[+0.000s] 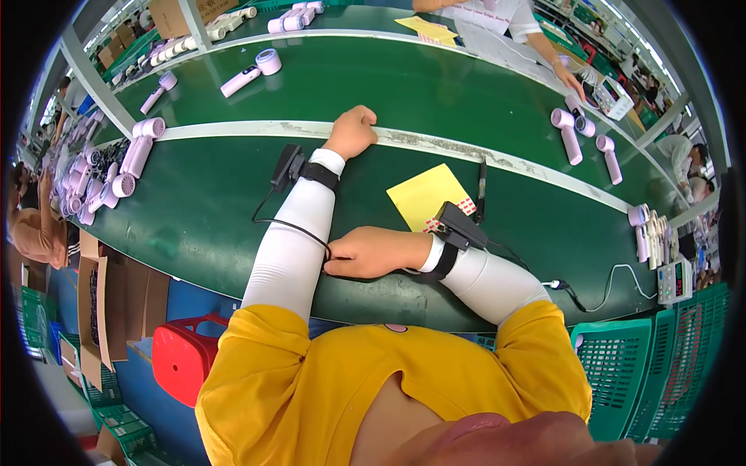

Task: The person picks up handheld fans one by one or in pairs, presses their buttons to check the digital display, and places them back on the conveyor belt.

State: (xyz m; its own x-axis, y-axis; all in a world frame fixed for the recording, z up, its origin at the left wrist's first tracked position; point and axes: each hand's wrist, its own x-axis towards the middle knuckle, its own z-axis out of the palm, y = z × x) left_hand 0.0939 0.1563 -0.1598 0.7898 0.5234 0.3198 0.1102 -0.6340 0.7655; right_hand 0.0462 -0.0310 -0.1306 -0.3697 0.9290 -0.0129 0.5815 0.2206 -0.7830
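Note:
My left hand (352, 132) is closed in a fist and rests on the white rail (435, 146) across the green bench. No object shows in it. My right hand (371, 252) lies low over the bench, beside my left forearm. Its fingers are curled together at a thin black cable (299, 224), which hangs from the black device (288, 167) strapped to my left wrist. Another black device (461, 225) is strapped to my right wrist. A yellow sheet (423, 194) with red-and-white stickers lies beyond my right wrist, next to a dark pen-like stick (482, 190).
Lilac handheld fans (85, 179) are heaped at the left. More fans (571, 136) lie beyond the rail, near a co-worker's hand (569, 80). A small meter (674, 281) stands at the right edge above green crates (614, 365). A red stool (183, 353) stands lower left.

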